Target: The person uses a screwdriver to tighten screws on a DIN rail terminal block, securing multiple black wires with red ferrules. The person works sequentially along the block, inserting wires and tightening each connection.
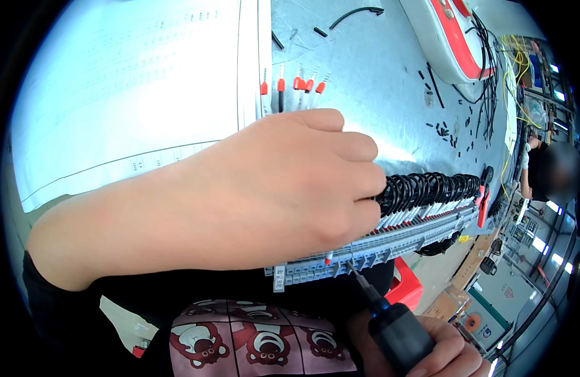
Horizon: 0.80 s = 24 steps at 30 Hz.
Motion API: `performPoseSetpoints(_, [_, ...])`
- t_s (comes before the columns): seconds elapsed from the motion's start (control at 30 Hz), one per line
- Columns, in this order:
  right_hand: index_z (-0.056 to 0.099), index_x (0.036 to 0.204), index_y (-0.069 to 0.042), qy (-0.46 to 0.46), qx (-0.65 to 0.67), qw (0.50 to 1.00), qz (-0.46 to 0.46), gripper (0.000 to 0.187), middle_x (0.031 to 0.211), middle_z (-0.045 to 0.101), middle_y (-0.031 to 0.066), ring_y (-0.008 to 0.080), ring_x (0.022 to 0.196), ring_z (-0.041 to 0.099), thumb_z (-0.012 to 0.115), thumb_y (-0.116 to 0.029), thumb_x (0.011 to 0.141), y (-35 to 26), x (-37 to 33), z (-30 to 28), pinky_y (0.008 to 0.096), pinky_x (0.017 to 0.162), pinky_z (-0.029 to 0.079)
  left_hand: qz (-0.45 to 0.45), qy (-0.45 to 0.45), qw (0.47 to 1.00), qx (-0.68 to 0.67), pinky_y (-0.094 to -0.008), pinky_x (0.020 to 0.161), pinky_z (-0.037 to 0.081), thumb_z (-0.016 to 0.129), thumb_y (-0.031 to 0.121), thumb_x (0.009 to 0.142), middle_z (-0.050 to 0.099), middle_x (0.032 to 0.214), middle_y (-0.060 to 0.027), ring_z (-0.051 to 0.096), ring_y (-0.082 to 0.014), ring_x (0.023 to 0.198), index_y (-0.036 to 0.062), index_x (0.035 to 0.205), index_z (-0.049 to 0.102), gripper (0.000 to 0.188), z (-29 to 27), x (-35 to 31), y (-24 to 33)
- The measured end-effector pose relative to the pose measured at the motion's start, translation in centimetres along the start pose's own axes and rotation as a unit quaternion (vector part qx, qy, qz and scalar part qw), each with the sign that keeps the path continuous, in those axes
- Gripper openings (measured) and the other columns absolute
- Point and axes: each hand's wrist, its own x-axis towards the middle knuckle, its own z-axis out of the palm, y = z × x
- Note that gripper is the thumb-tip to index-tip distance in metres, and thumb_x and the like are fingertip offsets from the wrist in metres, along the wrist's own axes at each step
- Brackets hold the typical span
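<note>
My left hand (pixel 315 179) reaches across a long row of grey terminal blocks (pixel 422 234), its back toward me and its fingers curled down. Whatever its fingertips pinch is hidden under the hand. Beyond the knuckles, several wire ends with red ferrules (pixel 299 83) stick out. In my right hand (pixel 450 349) is a dark electric screwdriver (pixel 400 336), its thin blade angled up to the near side of the blocks. A red-tipped wire end (pixel 329 257) shows at the blocks beside the blade. Looped black wires (pixel 428 188) with white sleeves line the far side of the row.
Printed sheets (pixel 132 94) cover the left of the metal table (pixel 365 75). Black tubing scraps (pixel 444 132) lie at the right, near a white and red machine (pixel 450 38). Red-handled pliers (pixel 484 201) rest past the row's end. A red stool (pixel 406 286) stands below; another person (pixel 554 169) is far right.
</note>
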Motion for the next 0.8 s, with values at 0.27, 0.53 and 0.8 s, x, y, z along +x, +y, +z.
performPoseSetpoints(0.27, [0.048,0.114,-0.006,0.0,-0.013,1.0,-0.003,0.04,0.083,0.051,-0.0008,0.0112,0.062,0.051,0.069,-0.003,0.08,0.1,-0.1,-0.1,0.0259,0.057,0.045,0.01,-0.021,0.999,-0.035,-0.0291,0.066,0.036,0.064,0.012,0.072,0.047,0.079,-0.0007,0.049,-0.0153,0.077,0.0093,0.075,0.055,0.01,0.1,0.2,-0.2])
performPoseSetpoints(0.53, [0.047,0.114,-0.006,-0.013,-0.013,1.0,0.006,0.04,0.083,0.051,-0.0003,0.0111,0.062,0.052,0.07,-0.003,0.081,0.2,0.0,-0.4,0.0254,0.058,0.045,0.026,0.017,0.999,-0.04,-0.0301,0.065,0.038,0.064,0.011,0.073,0.047,0.078,-0.003,0.049,-0.0166,0.077,0.0067,0.076,0.056,0.01,1.4,-0.2,-0.5])
performPoseSetpoints(0.8, [0.047,0.112,-0.008,-0.028,0.01,1.0,0.002,0.04,0.082,0.052,-0.0014,0.0102,0.06,0.052,0.069,-0.002,0.08,0.3,0.2,-0.6,0.0248,0.057,0.045,0.001,0.014,0.997,-0.074,-0.0303,0.071,0.036,0.064,0.012,0.074,0.045,0.08,-0.0012,0.048,-0.016,0.079,0.0085,0.077,0.057,0.008,1.7,-0.3,-0.5])
